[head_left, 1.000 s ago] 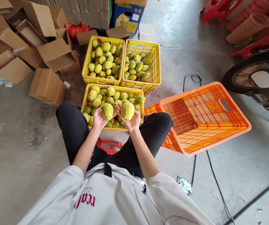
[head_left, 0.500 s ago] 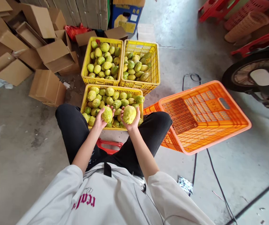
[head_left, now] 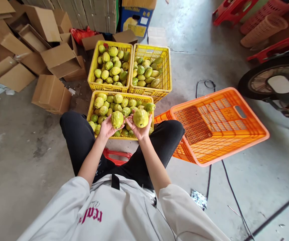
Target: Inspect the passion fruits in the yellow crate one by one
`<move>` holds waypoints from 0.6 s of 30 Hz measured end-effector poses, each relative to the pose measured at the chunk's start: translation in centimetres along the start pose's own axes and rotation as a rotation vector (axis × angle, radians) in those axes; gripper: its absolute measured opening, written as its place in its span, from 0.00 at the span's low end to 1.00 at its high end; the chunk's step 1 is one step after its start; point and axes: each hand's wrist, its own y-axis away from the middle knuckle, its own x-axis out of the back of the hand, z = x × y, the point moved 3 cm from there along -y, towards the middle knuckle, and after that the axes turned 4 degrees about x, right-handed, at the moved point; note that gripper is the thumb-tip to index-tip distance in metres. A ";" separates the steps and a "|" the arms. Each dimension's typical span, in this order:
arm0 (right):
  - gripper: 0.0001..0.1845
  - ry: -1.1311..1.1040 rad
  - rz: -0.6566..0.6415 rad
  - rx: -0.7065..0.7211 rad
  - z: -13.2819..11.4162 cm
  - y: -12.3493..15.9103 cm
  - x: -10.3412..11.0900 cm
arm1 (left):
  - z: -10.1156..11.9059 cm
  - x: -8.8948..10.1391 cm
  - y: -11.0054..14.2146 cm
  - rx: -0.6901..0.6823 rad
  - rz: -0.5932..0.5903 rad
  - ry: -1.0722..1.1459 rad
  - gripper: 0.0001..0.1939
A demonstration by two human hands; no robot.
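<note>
I've just eased both grips: the left hand (head_left: 105, 129) now cradles one yellow-green fruit (head_left: 117, 119), the right hand (head_left: 142, 133) another fruit (head_left: 140, 118), fingers partly spread, exposing more skin. Below both hands, a yellow crate (head_left: 124, 93) holds more fruits (head_left: 118, 98).

Cardboard boxes (head_left: 46, 91): heaped on my left, several open
Red bag (head_left: 82, 34): crumpled beside them
Blue box (head_left: 136, 20): ahead of me
Wheel (head_left: 256, 92): off to my right
Silver wrapper (head_left: 199, 198): on the floor (head_left: 270, 180) to my right, near a black cable (head_left: 209, 182)
</note>
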 end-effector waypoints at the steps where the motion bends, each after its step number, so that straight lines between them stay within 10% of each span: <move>1: 0.25 -0.016 0.024 0.016 -0.1 0.0 0.2 | 0.0 0.0 0.0 -0.010 -0.013 -0.010 0.22; 18: 0.21 0.107 0.052 -0.031 1.1 -0.4 0.7 | -0.4 0.7 -1.1 -0.100 0.050 -0.052 0.21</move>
